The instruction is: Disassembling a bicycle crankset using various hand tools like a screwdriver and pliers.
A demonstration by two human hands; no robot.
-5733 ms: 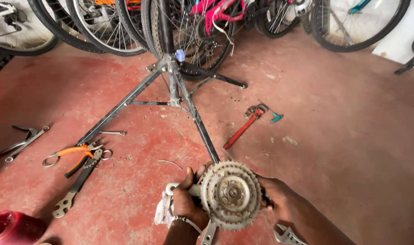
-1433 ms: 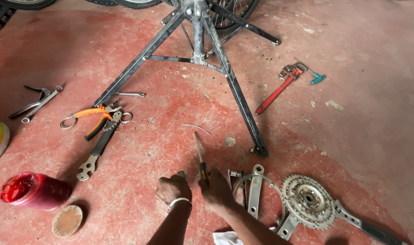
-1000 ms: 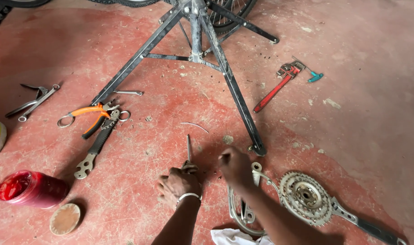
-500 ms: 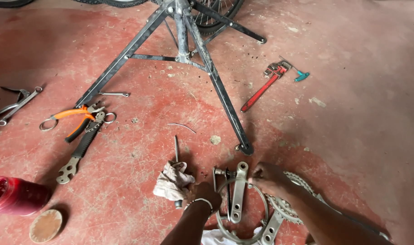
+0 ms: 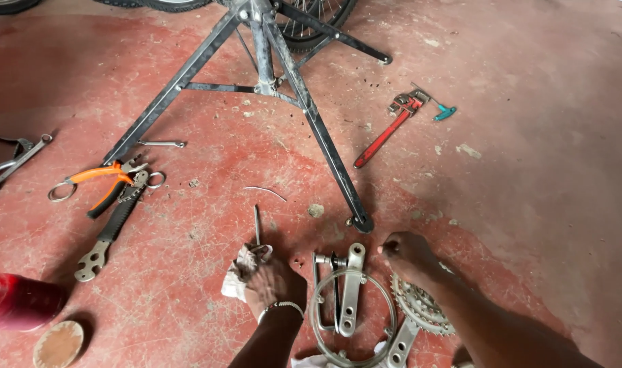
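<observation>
left hand (image 5: 273, 281): closed on white rag (image 5: 237, 272) round thin metal rod (image 5: 257, 225), grip partly hidden | right hand (image 5: 405, 252): fingers curled at floor beside chainring (image 5: 420, 307), contents unclear | crank arm (image 5: 350, 289): between hands, ring cut off below

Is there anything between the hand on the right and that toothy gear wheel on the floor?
Nothing visible. The right hand hovers just above and left of the toothed chainring, with only bare red floor between them. The crank arm lies off to the left.
</observation>
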